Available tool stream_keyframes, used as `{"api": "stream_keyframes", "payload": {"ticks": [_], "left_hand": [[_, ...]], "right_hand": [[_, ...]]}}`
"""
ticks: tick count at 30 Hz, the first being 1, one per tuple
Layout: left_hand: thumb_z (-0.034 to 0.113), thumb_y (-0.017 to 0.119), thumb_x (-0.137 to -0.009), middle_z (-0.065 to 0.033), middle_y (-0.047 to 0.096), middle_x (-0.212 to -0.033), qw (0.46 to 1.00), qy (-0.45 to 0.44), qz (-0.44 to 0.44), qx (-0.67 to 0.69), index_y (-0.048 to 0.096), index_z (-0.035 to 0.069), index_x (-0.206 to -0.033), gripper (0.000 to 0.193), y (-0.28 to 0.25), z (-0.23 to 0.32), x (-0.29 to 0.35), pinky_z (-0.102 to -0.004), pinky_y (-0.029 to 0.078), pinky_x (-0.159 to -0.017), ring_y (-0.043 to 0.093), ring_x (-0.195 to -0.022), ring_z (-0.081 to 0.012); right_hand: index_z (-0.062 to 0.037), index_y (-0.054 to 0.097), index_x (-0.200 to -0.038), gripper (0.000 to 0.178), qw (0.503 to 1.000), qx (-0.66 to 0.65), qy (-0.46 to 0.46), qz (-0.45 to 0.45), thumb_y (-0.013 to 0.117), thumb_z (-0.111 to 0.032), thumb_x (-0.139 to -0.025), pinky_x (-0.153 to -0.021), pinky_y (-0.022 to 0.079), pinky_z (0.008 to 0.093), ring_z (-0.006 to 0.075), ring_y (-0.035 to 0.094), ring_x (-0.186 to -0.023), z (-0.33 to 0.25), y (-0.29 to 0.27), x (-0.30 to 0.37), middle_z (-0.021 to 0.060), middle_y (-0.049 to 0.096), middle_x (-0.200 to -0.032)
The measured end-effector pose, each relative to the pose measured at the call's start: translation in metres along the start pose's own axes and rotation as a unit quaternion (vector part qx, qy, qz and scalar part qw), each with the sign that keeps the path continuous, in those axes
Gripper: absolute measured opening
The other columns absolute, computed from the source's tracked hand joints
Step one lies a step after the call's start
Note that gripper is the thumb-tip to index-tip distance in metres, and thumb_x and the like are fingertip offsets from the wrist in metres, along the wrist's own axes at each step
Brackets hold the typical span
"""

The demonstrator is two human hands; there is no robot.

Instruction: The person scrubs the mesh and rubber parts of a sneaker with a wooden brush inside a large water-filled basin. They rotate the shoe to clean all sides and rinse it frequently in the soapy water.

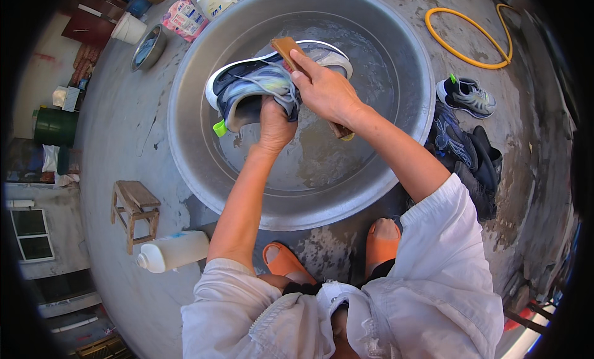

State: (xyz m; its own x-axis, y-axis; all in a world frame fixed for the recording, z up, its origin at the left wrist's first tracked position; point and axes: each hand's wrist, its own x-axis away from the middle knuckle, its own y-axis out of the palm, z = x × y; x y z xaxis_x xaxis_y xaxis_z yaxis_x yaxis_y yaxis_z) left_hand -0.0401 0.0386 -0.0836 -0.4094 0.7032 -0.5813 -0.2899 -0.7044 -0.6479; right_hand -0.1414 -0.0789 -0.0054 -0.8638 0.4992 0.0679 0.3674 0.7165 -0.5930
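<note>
A blue-grey sneaker (250, 84) with a white sole and a bright green heel tab is tilted on its side above a wide metal basin (187, 111). My left hand (276, 124) is closed on the sneaker near its opening, with most of the fingers hidden by the shoe. In my right hand (328, 92) is a long wooden brush (286, 48), laid across the sneaker's laces and upper. Its bristles are mostly covered by the hand and shoe. Shallow, cloudy water (322, 164) lies in the basin below.
Right of the basin are a grey sneaker (471, 98), a pile of dark shoes (473, 155) and a yellow hose (427, 16). A wooden stool (133, 201) and a white bottle (176, 251) are at left. Detergent packages (184, 19) and a small metal bowl (150, 50) sit beyond.
</note>
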Motion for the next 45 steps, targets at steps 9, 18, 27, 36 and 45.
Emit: {"api": "stream_keyframes", "payload": {"ticks": [9,18,27,36,45], "left_hand": [[-0.002,0.064,-0.069,-0.0211,0.055,-0.111,0.999,0.008,0.037,-0.026,0.061,0.003,-0.103,0.034,0.009,0.014,0.0,-0.0446,0.033,-0.097,0.045,-0.108,-0.0421],[-0.004,0.063,-0.068,-0.0217,0.056,-0.109,0.995,0.001,0.065,-0.069,0.061,0.001,-0.1,0.032,0.001,0.01,-0.001,-0.0454,0.034,-0.095,0.045,-0.107,-0.0422],[0.003,0.065,-0.074,-0.0216,0.057,-0.106,0.992,-0.011,0.108,-0.06,0.062,-0.001,-0.098,0.025,-0.013,-0.002,-0.008,-0.0437,0.035,-0.093,0.047,-0.103,-0.0406],[0.004,0.067,-0.074,-0.0214,0.055,-0.107,0.991,-0.084,0.03,0.098,0.058,-0.002,-0.104,0.032,-0.025,-0.01,-0.011,-0.038,0.039,-0.091,0.051,-0.1,-0.0376],[0.011,0.073,-0.073,-0.0161,0.058,-0.111,0.964,-0.158,-0.132,0.165,0.05,-0.003,-0.117,0.052,-0.036,-0.005,-0.008,-0.0318,0.04,-0.091,0.056,-0.102,-0.027]], "right_hand": [[-0.0186,0.03,-0.141,0.052,0.984,-0.04,0.123,0.123,0.032,-0.037,-0.093,-0.098,0.036,0.0397,0.0336,0.048,-0.118,0.081,-0.02,-0.024,0.0151,0.05,-0.13],[-0.0167,0.03,-0.141,0.052,0.997,-0.029,0.056,0.05,0.031,-0.036,-0.093,-0.097,0.037,0.0408,0.0357,0.048,-0.116,0.016,0.002,-0.014,0.0202,0.05,-0.127],[-0.0139,0.024,-0.143,0.054,0.983,-0.074,0.11,0.13,0.031,-0.035,-0.093,-0.099,0.035,0.0416,0.0406,0.048,-0.115,0.05,0.01,-0.014,0.0227,0.051,-0.125],[0.007,0.003,-0.141,0.118,0.954,-0.231,0.082,0.171,0.076,-0.048,-0.066,-0.09,0.043,0.0319,0.0221,0.053,-0.106,0.088,-0.029,-0.027,0.0216,0.054,-0.112],[-0.0011,0.037,-0.13,0.085,0.967,-0.24,-0.02,0.076,0.083,-0.014,-0.06,-0.099,0.036,0.0323,0.0216,0.049,-0.112,0.094,-0.024,-0.022,0.0126,0.053,-0.119]]}}
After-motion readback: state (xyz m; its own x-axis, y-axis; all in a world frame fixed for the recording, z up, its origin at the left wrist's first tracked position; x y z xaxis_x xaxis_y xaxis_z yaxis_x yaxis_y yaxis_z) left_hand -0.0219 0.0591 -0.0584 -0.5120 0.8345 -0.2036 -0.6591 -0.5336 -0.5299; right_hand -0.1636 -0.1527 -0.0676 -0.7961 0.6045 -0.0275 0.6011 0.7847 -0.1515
